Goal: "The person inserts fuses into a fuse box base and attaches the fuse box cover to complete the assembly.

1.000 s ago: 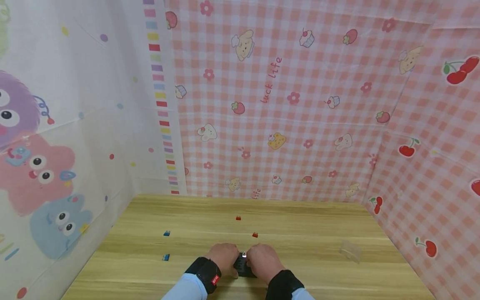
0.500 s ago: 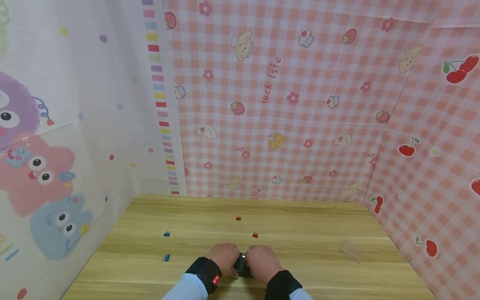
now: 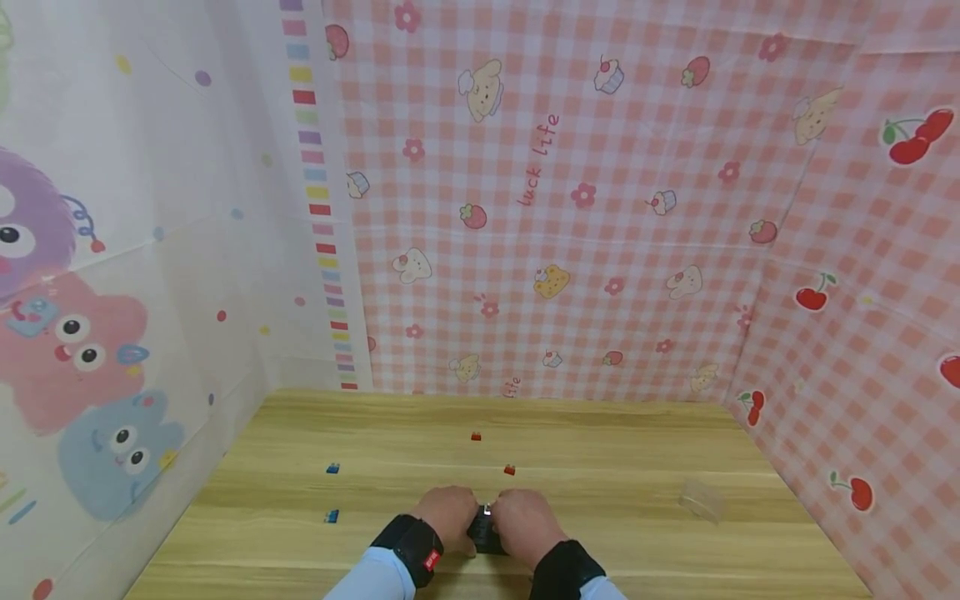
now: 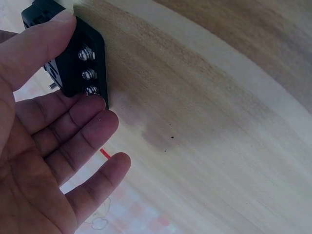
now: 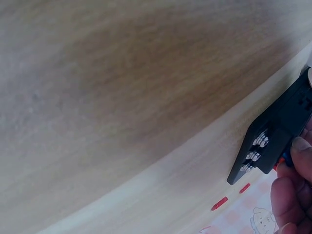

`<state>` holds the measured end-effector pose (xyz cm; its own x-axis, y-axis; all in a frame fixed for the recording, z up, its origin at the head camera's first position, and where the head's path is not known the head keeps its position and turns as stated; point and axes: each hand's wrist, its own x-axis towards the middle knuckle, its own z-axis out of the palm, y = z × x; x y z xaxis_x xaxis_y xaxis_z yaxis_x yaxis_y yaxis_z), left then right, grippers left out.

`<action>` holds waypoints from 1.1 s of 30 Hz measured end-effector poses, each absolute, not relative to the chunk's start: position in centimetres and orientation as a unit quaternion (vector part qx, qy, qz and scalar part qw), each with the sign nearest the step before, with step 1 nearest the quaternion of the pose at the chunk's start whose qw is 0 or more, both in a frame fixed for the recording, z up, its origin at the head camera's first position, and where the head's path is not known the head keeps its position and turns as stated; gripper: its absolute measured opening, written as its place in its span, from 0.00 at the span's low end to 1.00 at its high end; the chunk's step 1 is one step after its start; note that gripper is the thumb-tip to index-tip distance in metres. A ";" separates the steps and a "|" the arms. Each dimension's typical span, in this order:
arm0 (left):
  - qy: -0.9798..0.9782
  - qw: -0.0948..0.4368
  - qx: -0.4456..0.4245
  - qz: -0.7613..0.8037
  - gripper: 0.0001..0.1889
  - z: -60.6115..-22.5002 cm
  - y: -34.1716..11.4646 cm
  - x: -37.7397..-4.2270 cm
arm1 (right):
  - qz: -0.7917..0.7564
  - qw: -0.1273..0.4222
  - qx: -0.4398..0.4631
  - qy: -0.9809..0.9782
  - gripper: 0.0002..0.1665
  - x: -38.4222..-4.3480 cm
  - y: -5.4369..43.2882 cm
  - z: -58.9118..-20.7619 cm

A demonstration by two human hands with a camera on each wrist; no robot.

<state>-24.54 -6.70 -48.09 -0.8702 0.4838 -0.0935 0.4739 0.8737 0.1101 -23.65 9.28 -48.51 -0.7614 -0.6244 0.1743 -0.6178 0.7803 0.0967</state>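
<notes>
Low in the middle of the head view, my left hand [image 3: 447, 517] grips a black block [image 3: 488, 537] on the table. In the left wrist view the thumb lies across the block [image 4: 68, 68], fingers beneath, the little finger standing off. Several metal screw terminals [image 4: 87, 73] line one side of it. My right hand [image 3: 527, 525] is at the block's other side. In the right wrist view its thumb and fingers [image 5: 301, 148] pinch a small blue piece [image 5: 287, 158] with a bit of red beside it, against the block; the fingers mostly hide it.
Two small red pieces [image 3: 476, 436] lie beyond the hands, and two small blue pieces [image 3: 332, 468] lie to the left. A clear plastic piece [image 3: 702, 501] is on the right. Patterned cloth [image 3: 547, 250] walls the table's back and sides.
My right hand has shifted very slightly left against the black block. The left hand keeps its grip, and the loose pieces stay where they were.
</notes>
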 end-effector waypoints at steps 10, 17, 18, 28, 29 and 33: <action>0.967 0.044 0.248 0.043 0.18 -48.2 -6.6 -24.4 | -0.032 0.085 0.328 -0.940 0.08 -23.4 9.0 -48.1; 0.966 0.041 0.251 0.043 0.19 -48.1 -6.7 -24.3 | -0.036 0.097 0.329 -0.939 0.08 -23.5 9.1 -48.4; 0.966 0.040 0.252 0.040 0.19 -48.0 -6.7 -24.3 | -0.036 0.097 0.330 -0.938 0.08 -23.6 9.1 -48.4; 0.966 0.031 0.254 0.034 0.20 -48.0 -6.7 -24.2 | -0.024 0.090 0.333 -0.938 0.09 -23.7 9.1 -48.3; 0.966 0.030 0.254 0.033 0.20 -48.1 -6.7 -24.2 | -0.024 0.089 0.333 -0.938 0.09 -23.7 9.1 -48.3; 0.966 0.029 0.257 0.033 0.20 -48.5 -6.6 -24.5 | -0.021 0.088 0.334 -0.938 0.09 -23.7 9.2 -48.3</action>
<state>-24.49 -6.59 -48.49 -0.8667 0.4973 -0.0396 0.4935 0.8662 0.0783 -23.73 9.21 -48.32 -0.7615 -0.6305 0.1503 -0.6230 0.7760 0.0987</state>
